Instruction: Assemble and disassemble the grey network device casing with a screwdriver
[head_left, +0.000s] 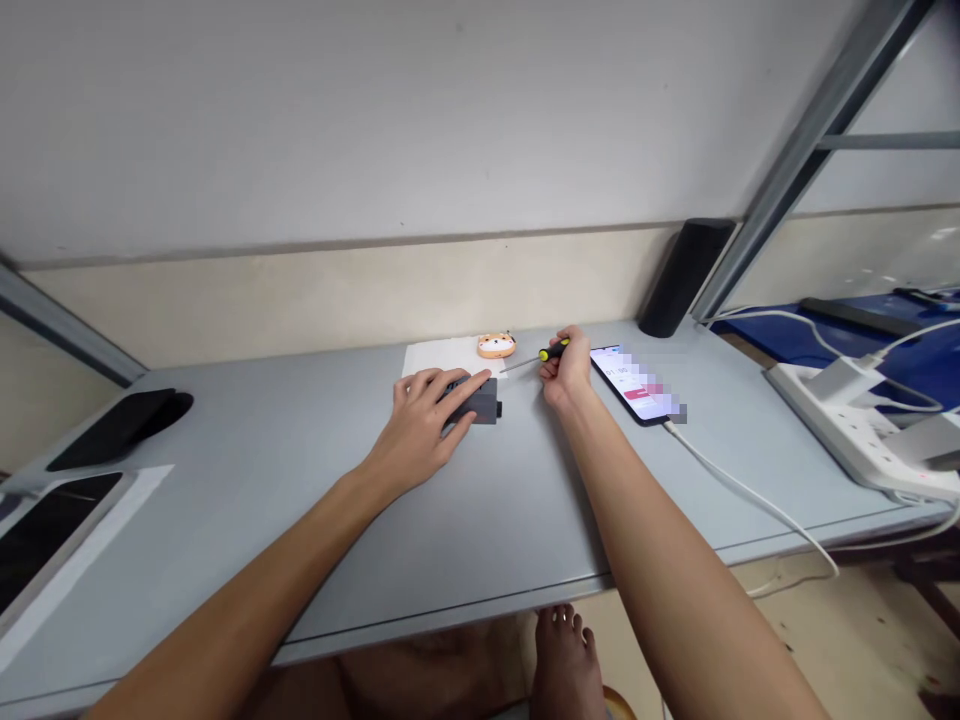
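Observation:
My left hand (431,418) lies over a dark grey box-shaped device (486,402), its fingers across the top and the thumb along the near side. A small black knob sticks out at the device's right end; much of the rest is hidden under the hand. In my right hand (568,372) is a screwdriver (555,350) with a black and yellow handle, closed in the fingers. Its thin metal shaft points left, and the tip is just beyond the device, near a white sheet of paper (435,357). An orange-and-white animal-faced case (496,346) sits on that paper.
A lit phone (634,385) with a white cable lies right of my right hand. Behind it stands a black cylinder (684,280). A white power strip (847,425) with plugs is at the far right. At left are a black flat object (112,430) and a tablet-like device (60,530).

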